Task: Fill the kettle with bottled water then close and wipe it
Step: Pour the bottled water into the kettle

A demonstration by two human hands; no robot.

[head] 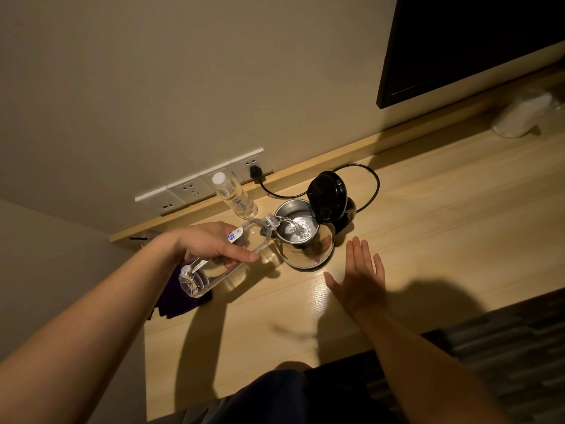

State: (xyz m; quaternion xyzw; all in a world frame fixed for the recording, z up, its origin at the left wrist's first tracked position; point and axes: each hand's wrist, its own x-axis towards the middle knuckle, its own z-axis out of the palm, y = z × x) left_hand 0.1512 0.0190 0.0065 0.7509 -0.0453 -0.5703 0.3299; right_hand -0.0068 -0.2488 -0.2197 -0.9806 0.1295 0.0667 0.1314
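Now left hand (214,244) tips bottle (226,258), water streaming into open kettle (301,237).

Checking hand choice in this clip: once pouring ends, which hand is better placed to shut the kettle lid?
Probably the right hand: it is free, open, just right of the kettle, near the raised lid. The left hand is holding the tilted bottle at the mouth.
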